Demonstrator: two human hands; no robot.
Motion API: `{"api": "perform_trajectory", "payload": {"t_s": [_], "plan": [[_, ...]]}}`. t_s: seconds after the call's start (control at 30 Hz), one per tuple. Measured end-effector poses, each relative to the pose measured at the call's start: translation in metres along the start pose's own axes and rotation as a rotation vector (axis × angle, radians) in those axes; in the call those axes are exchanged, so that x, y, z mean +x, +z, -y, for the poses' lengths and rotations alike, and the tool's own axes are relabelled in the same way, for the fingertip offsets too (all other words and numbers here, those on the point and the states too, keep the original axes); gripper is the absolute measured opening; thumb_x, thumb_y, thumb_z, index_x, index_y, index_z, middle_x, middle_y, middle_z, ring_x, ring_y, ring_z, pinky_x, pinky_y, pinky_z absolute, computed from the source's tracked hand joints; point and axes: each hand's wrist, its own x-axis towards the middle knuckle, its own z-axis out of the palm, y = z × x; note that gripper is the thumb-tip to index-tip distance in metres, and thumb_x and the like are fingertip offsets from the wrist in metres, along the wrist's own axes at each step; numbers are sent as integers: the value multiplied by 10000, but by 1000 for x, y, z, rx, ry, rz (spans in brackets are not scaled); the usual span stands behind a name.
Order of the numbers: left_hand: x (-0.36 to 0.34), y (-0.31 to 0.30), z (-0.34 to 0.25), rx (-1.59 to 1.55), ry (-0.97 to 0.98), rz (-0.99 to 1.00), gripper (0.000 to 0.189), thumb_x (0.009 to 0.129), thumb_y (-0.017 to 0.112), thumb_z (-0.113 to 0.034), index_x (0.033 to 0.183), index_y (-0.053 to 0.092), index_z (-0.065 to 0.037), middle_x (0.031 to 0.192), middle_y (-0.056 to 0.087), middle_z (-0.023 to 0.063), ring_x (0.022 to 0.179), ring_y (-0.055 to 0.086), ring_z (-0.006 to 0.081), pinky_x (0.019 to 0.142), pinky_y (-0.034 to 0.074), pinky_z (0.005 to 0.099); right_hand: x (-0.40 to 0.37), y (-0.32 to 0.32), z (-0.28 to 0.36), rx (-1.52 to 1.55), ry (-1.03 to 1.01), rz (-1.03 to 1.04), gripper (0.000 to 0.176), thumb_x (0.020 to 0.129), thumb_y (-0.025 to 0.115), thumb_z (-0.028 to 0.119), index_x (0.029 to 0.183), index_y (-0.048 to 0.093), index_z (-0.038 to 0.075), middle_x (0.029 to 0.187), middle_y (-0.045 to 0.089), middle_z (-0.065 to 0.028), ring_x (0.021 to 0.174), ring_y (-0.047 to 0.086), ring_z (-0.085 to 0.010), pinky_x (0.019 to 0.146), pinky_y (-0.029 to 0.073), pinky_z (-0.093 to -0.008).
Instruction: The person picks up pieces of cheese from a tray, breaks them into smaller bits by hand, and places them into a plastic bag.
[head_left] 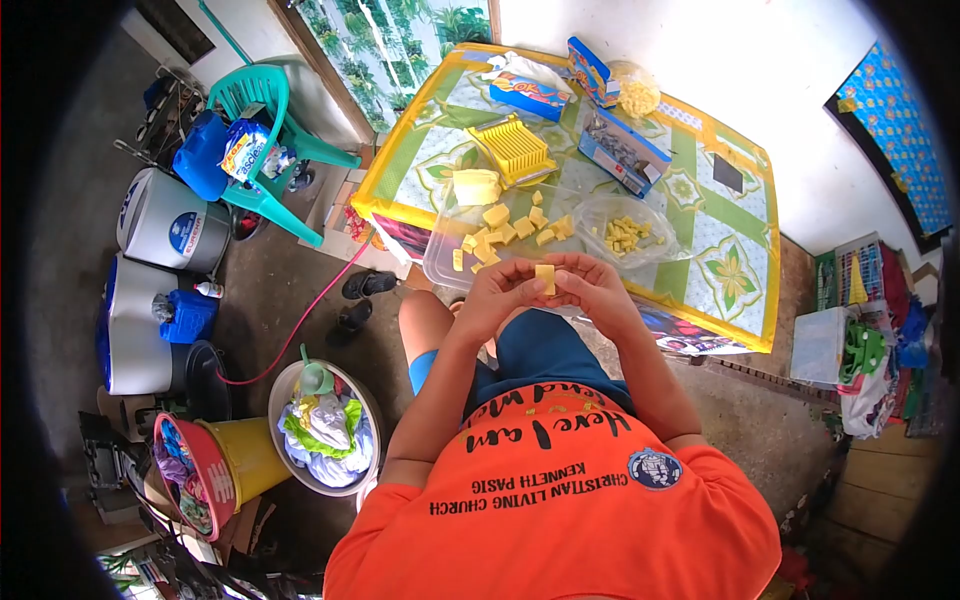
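Note:
My left hand (pixel 508 296) and my right hand (pixel 592 290) meet at the front edge of the table. Between their fingertips they pinch one small yellow chunk (pixel 545 278), smooth and cheese-like. Just beyond lies a clear plastic tray (pixel 438 250) with several similar yellow chunks (pixel 523 228) scattered in it. A larger pale yellow block (pixel 476 187) sits at its far left corner. To the right, a clear plastic bag (pixel 665 240) holds smaller yellow pieces (pixel 626 235). Behind the tray stands a yellow ridged rack (pixel 512 150).
Blue boxes (pixel 624 152) and a container of pale yellow pieces (pixel 638 98) stand on the table's far side. On my left are a green chair (pixel 268 195), a laundry basin (pixel 372 440) and a pink hose (pixel 310 310). A dark sandal (pixel 368 284) lies near my feet.

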Motion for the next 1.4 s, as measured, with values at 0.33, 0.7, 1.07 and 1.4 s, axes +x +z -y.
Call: {"api": "perform_trajectory", "payload": {"t_s": [0.33,0.7,1.07,1.4], "plan": [[1,-1,7,45,-13,-71,195,924,586,-169,1019,616,-2,922,632,43,825,626,119,729,544,267,1,1,-8,-200,-121,18,229,873,602,52,1088,595,-28,993,651,-95,860,629,-131,720,535,-259],[2,2,9,22,-10,-112,341,951,539,-298,1106,579,2,942,630,56,821,636,141,741,546,288,2,3,-11,-115,-154,-29,277,858,629,45,1120,574,-25,1004,628,-68,883,606,-110,735,530,-264],[3,7,10,-32,-48,-162,267,932,572,-228,1110,570,-29,888,614,47,778,620,122,707,555,282,-1,10,-12,-566,-511,-128,320,823,649,21,1136,586,8,1024,617,-75,954,599,-132,772,524,-279],[0,5,7,-85,-52,-120,206,928,572,-186,1026,586,-5,861,646,79,760,659,168,696,571,299,-5,12,-6,-532,-491,-83,265,837,668,64,1087,622,-8,955,629,-78,859,619,-123,768,526,-277]]}}
